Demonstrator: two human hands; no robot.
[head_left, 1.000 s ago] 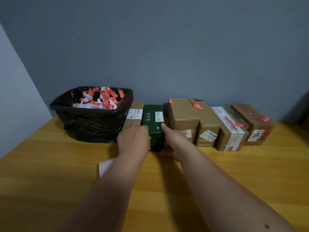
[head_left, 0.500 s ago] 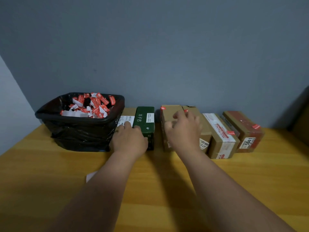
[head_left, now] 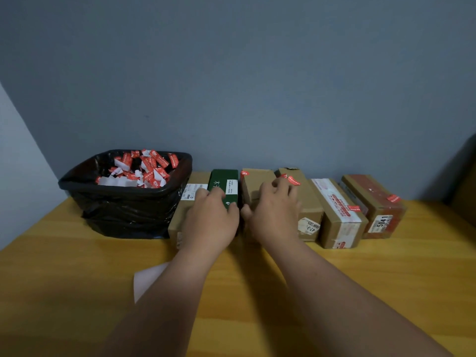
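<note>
A row of parcels stands against the grey wall on a wooden table (head_left: 360, 284). My left hand (head_left: 210, 221) lies over the near end of a dark green box (head_left: 223, 177), with fingers on its left edge and thumb on its right. My right hand (head_left: 274, 213) is on the brown cardboard box (head_left: 257, 179) beside it. Its thumb is at the box's near left corner and its fingers curl over the top towards the gap on the right. A red sticker (head_left: 244, 173) sits on that box's far left corner.
A bin with a black liner (head_left: 123, 212) holds several red and white sticker scraps (head_left: 144, 168) at the left. A brown box (head_left: 179, 224) stands between the bin and the green box. Further right are a labelled brown box (head_left: 310, 215), a taped box (head_left: 340, 228) and a reddish box (head_left: 373, 199). White paper (head_left: 149, 279) lies near my left forearm.
My right hand left the green box and moved right onto the brown box, then settled lower over it. My left hand stays on the green box.
</note>
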